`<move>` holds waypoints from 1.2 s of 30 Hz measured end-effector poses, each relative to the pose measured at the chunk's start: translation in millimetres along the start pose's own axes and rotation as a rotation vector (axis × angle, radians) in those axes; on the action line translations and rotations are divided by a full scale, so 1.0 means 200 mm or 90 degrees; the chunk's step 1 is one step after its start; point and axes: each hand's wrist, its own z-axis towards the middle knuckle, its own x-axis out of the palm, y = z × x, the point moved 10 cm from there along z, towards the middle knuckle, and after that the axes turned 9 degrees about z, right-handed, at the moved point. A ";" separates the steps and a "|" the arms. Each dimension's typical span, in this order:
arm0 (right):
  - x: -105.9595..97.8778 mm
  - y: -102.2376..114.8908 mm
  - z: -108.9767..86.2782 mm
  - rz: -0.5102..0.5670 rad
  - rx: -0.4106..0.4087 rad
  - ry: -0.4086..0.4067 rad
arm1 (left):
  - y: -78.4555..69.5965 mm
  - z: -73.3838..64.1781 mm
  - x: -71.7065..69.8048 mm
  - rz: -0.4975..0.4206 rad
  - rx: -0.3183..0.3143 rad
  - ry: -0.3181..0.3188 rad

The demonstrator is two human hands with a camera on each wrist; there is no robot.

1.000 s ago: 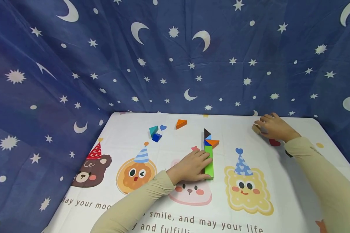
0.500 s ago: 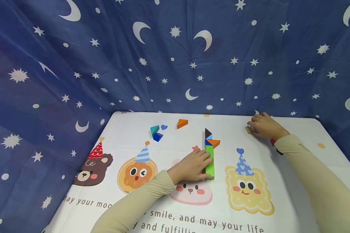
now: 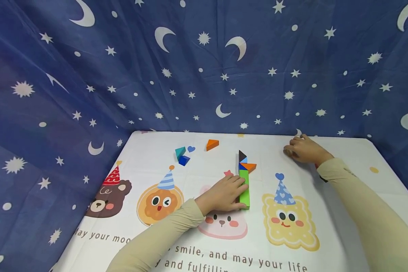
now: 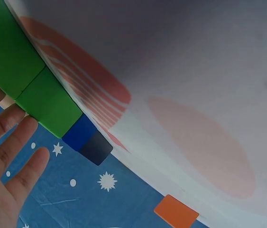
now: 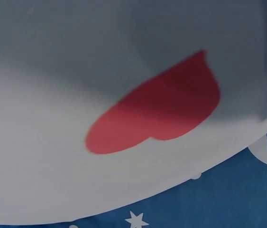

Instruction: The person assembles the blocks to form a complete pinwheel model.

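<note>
In the head view my left hand (image 3: pixel 221 193) rests along the left side of a row of bright green blocks (image 3: pixel 244 190). Its fingers are extended and spread in the left wrist view, their tips touching the green blocks (image 4: pixel 50 102), where a seam divides two pieces. Beyond the green lie a dark blue triangular block (image 3: pixel 242 167), an orange one (image 3: pixel 249 167), a light blue one (image 3: pixel 244 160) and a black one (image 3: pixel 241 155). Over at the far right, my right hand (image 3: pixel 307 150) pinches a small brown wooden block (image 3: pixel 287 152), mostly covered by the fingers.
Loose on the far left are a teal triangular block (image 3: pixel 180 152), a dark blue block (image 3: pixel 184 160) and an orange triangular block (image 3: pixel 212 144). A white printed cloth (image 3: pixel 275 260) covers the table. Behind it hangs a blue curtain (image 3: pixel 190 75) with moons and stars.
My right hand has moved left with the brown block, and the fingers now cover more of it. The left hand and the row of blocks stay put.
</note>
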 end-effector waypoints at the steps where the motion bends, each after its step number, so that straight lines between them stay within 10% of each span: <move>1: 0.00 0.00 0.00 -0.005 -0.002 0.003 | 0.00 0.00 0.00 0.001 0.002 -0.002; 36: -0.05 0.21 0.25 -0.053 -0.034 -0.050 | 0.00 0.00 0.01 0.007 0.001 -0.001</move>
